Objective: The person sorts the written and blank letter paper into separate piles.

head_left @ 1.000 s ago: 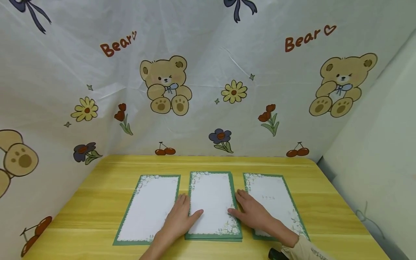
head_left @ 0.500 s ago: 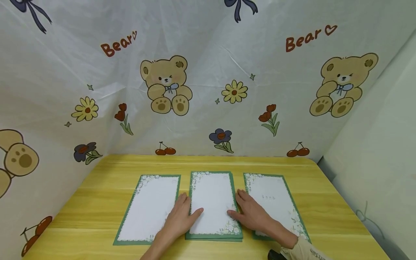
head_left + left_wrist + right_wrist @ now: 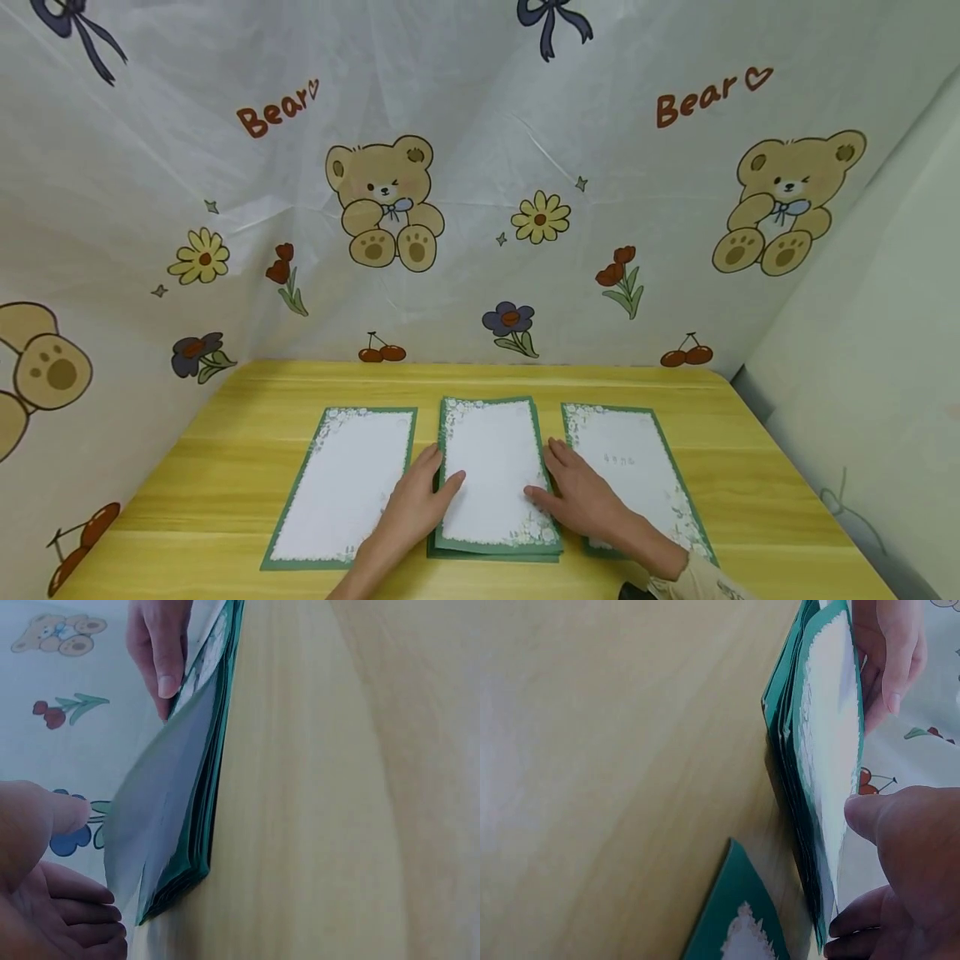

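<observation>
A stack of green-bordered sheets of flowered paper [image 3: 495, 557] lies between my two hands. Its top sheet [image 3: 491, 467] bows upward, lifting from the layered sheets [image 3: 202, 825] in the left wrist view. Along the left side is my left hand [image 3: 414, 502], its fingers at the edge and its extended thumb over the white face. On the opposite side my right hand [image 3: 581, 493] touches the edge with relaxed fingers, its thumb reaching over the top sheet. The right wrist view shows that thumb [image 3: 866, 814] right at the raised sheet's edge.
To the left lies another bordered sheet [image 3: 337, 496], and to the right a similar one [image 3: 630, 433] with small marks on it, partly covered by my right arm. Beneath them is a yellow wood-grain table [image 3: 225, 467]. A bear-print cloth [image 3: 465, 275] hangs behind the table.
The top sheet has bowed up at its left side and shifted slightly right, uncovering more green edge beneath. My left hand has tilted slightly; the right hand stays nearly in place.
</observation>
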The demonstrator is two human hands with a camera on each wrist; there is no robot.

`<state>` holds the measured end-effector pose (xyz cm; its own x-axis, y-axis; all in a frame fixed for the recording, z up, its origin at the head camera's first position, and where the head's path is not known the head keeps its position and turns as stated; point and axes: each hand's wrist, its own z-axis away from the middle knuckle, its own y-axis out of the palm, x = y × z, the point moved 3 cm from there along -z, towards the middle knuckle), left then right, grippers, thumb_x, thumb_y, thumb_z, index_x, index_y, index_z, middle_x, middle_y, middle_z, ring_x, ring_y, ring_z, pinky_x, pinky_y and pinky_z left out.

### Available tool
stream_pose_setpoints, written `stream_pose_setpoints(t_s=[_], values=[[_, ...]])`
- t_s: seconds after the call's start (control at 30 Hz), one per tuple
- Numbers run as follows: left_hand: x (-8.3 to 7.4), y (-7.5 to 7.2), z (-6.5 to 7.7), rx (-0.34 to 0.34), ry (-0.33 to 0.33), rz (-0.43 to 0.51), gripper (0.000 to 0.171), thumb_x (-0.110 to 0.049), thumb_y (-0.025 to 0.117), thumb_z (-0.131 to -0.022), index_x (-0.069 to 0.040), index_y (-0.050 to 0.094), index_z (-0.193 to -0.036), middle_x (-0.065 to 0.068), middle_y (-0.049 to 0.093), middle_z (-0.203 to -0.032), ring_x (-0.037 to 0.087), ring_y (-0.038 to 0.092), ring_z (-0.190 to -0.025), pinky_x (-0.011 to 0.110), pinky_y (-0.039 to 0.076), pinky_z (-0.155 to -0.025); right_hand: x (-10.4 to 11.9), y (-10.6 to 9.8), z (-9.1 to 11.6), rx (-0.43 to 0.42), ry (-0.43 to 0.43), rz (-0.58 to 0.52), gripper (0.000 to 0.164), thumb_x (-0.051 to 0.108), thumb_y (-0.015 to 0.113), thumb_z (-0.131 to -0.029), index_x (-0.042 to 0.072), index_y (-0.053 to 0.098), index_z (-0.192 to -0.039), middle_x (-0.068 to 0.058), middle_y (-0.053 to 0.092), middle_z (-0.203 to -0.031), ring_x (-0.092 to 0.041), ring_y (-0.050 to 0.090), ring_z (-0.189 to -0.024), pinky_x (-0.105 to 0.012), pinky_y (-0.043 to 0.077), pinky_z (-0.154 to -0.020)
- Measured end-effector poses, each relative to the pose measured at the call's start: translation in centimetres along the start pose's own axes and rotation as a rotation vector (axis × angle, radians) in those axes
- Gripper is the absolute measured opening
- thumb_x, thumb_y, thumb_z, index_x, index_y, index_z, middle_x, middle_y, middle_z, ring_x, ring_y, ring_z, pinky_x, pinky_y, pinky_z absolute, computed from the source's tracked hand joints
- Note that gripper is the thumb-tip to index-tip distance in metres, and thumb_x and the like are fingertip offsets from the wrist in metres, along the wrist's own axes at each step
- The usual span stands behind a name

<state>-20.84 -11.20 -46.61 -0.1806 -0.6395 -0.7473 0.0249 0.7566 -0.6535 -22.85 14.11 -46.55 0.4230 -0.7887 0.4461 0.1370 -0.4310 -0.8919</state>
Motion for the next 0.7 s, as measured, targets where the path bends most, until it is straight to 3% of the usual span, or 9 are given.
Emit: stream_pose_setpoints(t_s=[0.3,0.53,0.7], values=[[0.2,-0.3,-0.3,-0.063,0.01,0.121,0.052,-0.023,0.06,-0.1,0.014,0.051,-0.135,0.031,0.047,-0.141,0.048,0.041,-0.132,0.061,0.037,-0.104,0.0,0.0,-0.2,-0.058,0.005,-0.027,0.071,0.038,0.063,-0.098,-0.013,0.043,-0.142,-0.029,0.036,-0.151,-0.043,0.035,-0.139,-0.056,0.036,-0.108],[0.9,-0.6,-0.3,-0.088,0.027,0.261,0.042,-0.014,0.062,-0.099,0.013,0.056,-0.131,0.022,0.064,-0.118,0.036,0.061,-0.109,0.043,0.054,-0.088,0.1,-0.3,-0.4,-0.196,0.072,-0.232,0.052,0.021,0.07,-0.094,-0.007,0.056,-0.136,-0.021,0.056,-0.137,-0.038,0.052,-0.126,-0.053,0.044,-0.101],[1.1,-0.7,-0.3,-0.09,-0.01,0.31,0.04,-0.012,0.066,-0.096,0.011,0.06,-0.128,0.013,0.066,-0.107,0.03,0.063,-0.1,0.035,0.055,-0.081,-0.1,-0.2,-0.4,-0.262,0.094,-0.406,0.041,0.01,0.07,-0.093,-0.004,0.062,-0.13,-0.016,0.067,-0.119,-0.031,0.066,-0.105,-0.039,0.056,-0.085]])
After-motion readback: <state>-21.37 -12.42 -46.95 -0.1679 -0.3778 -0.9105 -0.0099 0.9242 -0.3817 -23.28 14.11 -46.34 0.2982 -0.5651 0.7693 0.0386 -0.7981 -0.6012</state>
